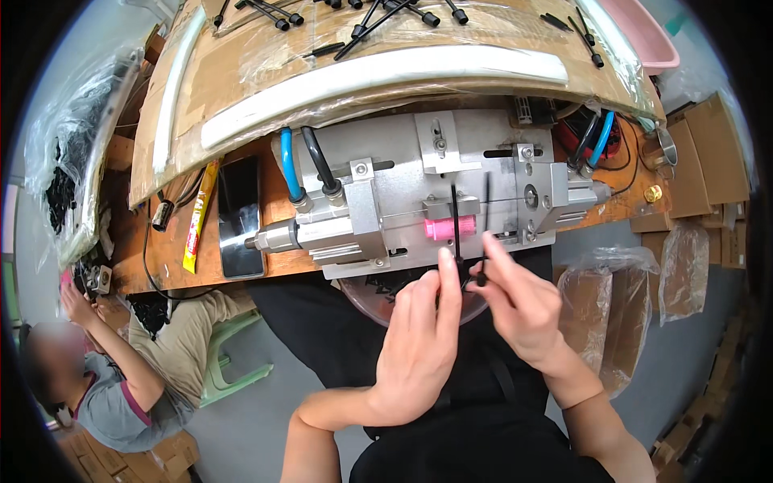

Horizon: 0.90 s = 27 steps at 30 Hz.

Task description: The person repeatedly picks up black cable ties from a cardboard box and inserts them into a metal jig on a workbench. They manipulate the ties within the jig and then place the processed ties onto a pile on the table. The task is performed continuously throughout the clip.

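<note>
Pinching a black rod (486,205) beside the wooden table (125,245): right hand (523,306) — left hand (419,346) straighter, hold unclear — grey floor (241,427) below.

A wooden worktop (129,256) stands over a grey floor (241,435). A green stool (216,366) sits at left; brown boxes (710,153) pile up at right, flattish cartons (165,456) at lower left.

Lettering, one entry: narrow yellow packet (200,217), red printed characters, too small to read; on counter (126,241), well left of the left grip (417,346).
</note>
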{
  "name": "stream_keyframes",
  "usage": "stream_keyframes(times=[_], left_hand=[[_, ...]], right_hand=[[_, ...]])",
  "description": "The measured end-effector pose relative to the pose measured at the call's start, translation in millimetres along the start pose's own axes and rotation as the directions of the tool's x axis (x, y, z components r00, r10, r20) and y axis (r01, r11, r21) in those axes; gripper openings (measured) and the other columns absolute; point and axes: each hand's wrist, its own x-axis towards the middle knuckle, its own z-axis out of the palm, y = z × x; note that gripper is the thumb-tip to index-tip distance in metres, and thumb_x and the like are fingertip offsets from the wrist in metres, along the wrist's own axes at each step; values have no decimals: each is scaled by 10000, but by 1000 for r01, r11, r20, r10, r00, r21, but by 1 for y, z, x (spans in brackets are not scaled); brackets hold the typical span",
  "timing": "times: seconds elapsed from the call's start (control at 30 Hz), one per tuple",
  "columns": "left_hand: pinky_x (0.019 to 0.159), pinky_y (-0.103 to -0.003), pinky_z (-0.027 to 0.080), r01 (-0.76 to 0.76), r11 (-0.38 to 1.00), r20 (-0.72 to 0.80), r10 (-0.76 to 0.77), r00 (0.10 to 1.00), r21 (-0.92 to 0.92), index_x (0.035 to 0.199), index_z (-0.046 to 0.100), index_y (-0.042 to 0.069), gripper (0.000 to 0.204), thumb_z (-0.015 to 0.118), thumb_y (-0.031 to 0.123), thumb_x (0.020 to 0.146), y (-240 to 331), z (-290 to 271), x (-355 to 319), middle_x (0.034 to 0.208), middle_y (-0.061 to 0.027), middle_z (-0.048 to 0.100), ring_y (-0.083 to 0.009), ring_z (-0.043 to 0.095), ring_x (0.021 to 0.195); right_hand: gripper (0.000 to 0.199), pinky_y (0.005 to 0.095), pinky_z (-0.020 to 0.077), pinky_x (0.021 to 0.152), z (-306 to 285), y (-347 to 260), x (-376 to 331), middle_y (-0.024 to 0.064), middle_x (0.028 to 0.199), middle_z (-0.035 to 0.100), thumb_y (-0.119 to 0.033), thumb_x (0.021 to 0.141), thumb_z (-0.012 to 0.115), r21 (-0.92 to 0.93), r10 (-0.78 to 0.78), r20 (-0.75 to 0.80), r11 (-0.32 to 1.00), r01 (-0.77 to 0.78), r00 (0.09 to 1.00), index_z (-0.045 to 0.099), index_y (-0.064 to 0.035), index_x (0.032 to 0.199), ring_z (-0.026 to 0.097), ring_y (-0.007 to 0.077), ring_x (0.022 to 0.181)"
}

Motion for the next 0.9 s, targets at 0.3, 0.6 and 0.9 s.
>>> stream_keyframes(times=[0.3, 0.6, 0.9], left_hand=[[810, -349, 480, 57, 990, -52, -65, 997, -128, 1415, 415, -80, 720, 654, -82, 736, -11, -20, -13, 1095, -145, 522, -268, 543, 925], [792, -355, 480, -28, 993, -415, 72, 907, 111, 1228, 623, 59, 425, 661, -21, 812, -102, -95, 123, 957, -148, 567, -284, 579, 902], [734, -356, 505, -102, 980, -95, 119, 988, 170, 946, 684, 2, 158, 721, 72, 809, -162, -112, 224, 850, -116, 646, -241, 630, 784]], right_hand=[[670, 337, 482, 548, 19, 7, 8, 98, 705, 598, 35, 724, 758, 38, -20, 107, 999, 16, 994, 535, 10, 1354, 594, 214, 592], [348, 326, 480, 497, -26, -5, 145, 65, 701, 593, -19, 765, 697, -228, -464, 76, 854, 468, 883, 663, -33, 1111, 605, 217, 569], [114, 411, 492, 731, -27, 47, 304, 102, 869, 636, -34, 798, 659, -434, -288, 464, 751, 498, 838, 620, -25, 905, 618, 334, 834]])
